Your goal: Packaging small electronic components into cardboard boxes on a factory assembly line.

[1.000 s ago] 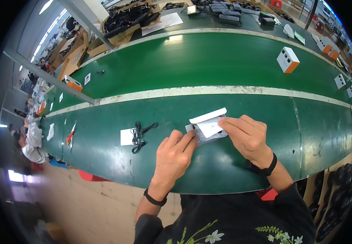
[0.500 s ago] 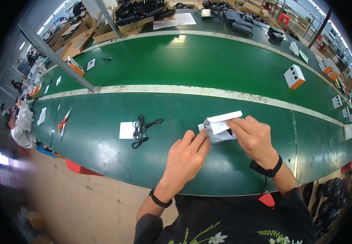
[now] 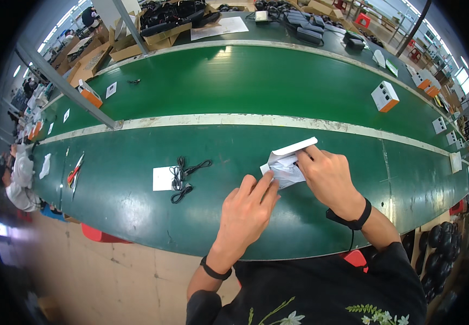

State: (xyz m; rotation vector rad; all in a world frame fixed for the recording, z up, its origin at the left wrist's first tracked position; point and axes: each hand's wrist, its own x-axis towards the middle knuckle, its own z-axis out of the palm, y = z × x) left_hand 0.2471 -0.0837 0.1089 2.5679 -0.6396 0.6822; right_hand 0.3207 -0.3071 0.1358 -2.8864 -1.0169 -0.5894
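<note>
A small white box [image 3: 287, 160] with its lid flap raised lies on the near green belt [image 3: 137, 216]. My right hand [image 3: 326, 179] grips its right side, fingers at the opening over pale wrapped contents. My left hand [image 3: 248, 211] rests beside it, fingertips touching the box's lower left corner. Both wrists wear dark bands. To the left, apart from both hands, a black coiled cable [image 3: 183, 176] lies partly on a white card [image 3: 164, 179].
A white strip [image 3: 234, 120] divides the near belt from a far green belt carrying a white-and-orange box [image 3: 385, 96]. More small boxes line the right edge. Red-handled tool [image 3: 74, 172] at left. Cardboard boxes and dark items sit at the back. A metal post [image 3: 66, 86] crosses upper left.
The view has shifted, so box and hands appear further right. Both hands stay on the white box; the left hand's fingertips have slid closer under its left corner.
</note>
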